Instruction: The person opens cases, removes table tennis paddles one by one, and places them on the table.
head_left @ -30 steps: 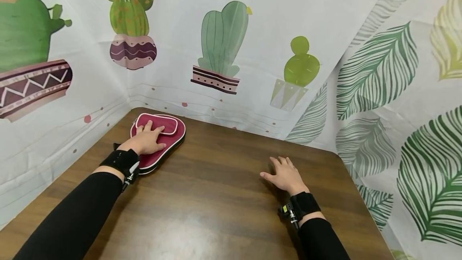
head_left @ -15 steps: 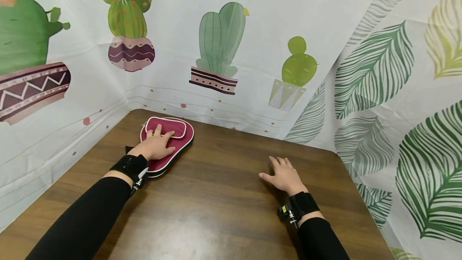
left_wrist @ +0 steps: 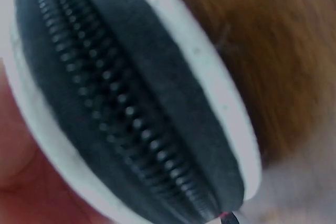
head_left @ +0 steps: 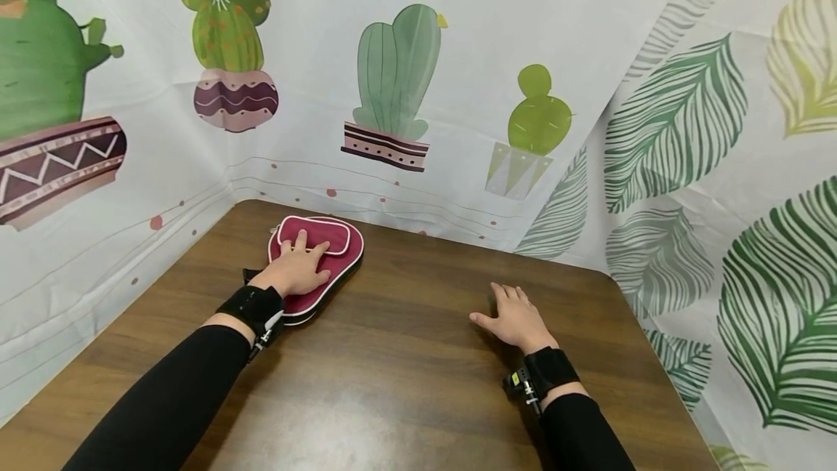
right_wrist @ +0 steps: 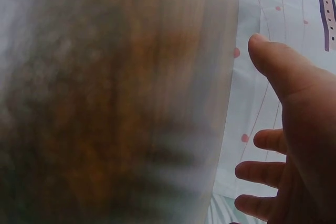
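Observation:
A maroon table tennis paddle case [head_left: 340, 262] with white piping and a small front pocket lies flat near the table's back left corner. On top of it rests my left hand [head_left: 297, 271], fingers spread, their tips over the pocket. Up close in the left wrist view, the dark zipper [left_wrist: 126, 103] runs along the case's side between white edges and looks closed. My right hand [head_left: 513, 317] is at the right half of the table with fingers extended, holding nothing. In the right wrist view its thumb [right_wrist: 278, 61] stands apart from the fingers.
A brown wood-grain table [head_left: 405, 296] lies under both hands. White cloth [head_left: 314, 78] printed with cacti hangs behind and to the left, and leaf-printed cloth [head_left: 680, 129] hangs at the right. Each wrist wears a black strap with a small camera.
The paddle case has slid to the right and slightly toward me along the table, with my left hand moving along on top of it. My right hand has stayed in place.

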`<act>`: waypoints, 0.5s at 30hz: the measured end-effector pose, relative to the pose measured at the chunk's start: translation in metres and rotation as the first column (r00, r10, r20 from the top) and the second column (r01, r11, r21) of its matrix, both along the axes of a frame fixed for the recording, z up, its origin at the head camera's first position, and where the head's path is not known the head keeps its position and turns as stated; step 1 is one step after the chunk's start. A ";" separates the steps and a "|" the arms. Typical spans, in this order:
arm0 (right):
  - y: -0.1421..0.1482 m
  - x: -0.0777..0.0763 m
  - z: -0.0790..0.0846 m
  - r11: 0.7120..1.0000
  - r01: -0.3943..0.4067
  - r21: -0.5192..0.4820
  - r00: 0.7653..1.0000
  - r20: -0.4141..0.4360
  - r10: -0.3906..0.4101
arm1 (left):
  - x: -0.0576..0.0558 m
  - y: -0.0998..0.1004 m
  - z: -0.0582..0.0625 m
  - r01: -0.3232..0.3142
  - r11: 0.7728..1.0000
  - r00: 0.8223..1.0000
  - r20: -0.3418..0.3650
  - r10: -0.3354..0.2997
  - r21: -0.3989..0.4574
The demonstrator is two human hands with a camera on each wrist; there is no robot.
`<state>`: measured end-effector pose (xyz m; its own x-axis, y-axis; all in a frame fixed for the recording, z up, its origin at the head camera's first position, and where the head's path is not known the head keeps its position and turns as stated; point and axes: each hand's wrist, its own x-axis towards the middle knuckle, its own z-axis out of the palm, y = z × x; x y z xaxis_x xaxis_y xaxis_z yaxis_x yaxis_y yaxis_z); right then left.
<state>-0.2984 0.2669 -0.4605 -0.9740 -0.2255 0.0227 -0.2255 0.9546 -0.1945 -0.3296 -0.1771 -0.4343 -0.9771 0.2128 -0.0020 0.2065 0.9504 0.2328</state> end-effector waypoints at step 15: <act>0.000 0.000 0.001 1.000 0.006 0.000 1.000 0.015 -0.006 | 0.002 0.019 -0.002 0.056 0.998 0.998 0.000 -0.056 0.003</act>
